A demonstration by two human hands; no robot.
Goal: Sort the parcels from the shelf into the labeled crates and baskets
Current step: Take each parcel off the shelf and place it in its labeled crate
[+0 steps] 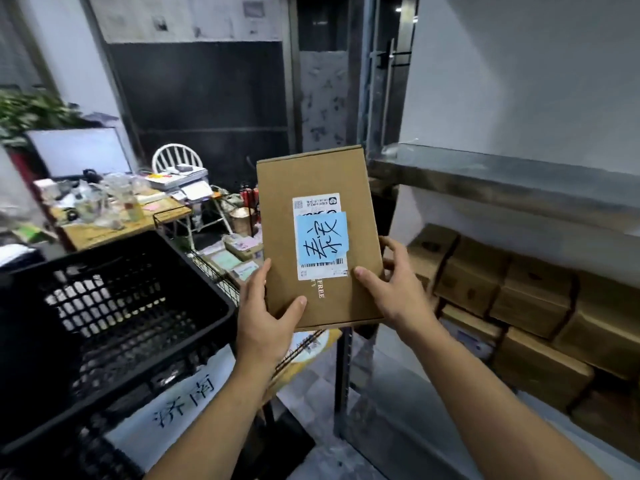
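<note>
Cardboard, brown and flat, the parcel (pixel 313 174) is held upright in mid-air in front of the person, between the black crate (pixel 104 327) on the left and the metal shelf (pixel 502 178) on the right. The left hand (pixel 261 327) grips its lower left corner, thumb laid across the front face and fingers (pixel 262 271) running up the left edge. The right hand (pixel 394 292) grips the lower right side, thumb on the front just beside the white shipping label (pixel 313 202), its other fingers curled round the right edge. A blue note (pixel 321 240) with black handwritten characters is stuck over most of that label.

The crate's near wall carries a white paper sign (pixel 180 393) with handwritten characters. Behind the parcel's left side stands a wire basket (pixel 227 292) holding several small parcels. The shelf's lower level is stacked with brown cardboard boxes (pixel 530 299) in 2 layers. Further back on the left, a cluttered wooden bench (pixel 114 230) bears a monitor (pixel 79 150) and a printer (pixel 183 181), with a white chair (pixel 176 155) behind it
</note>
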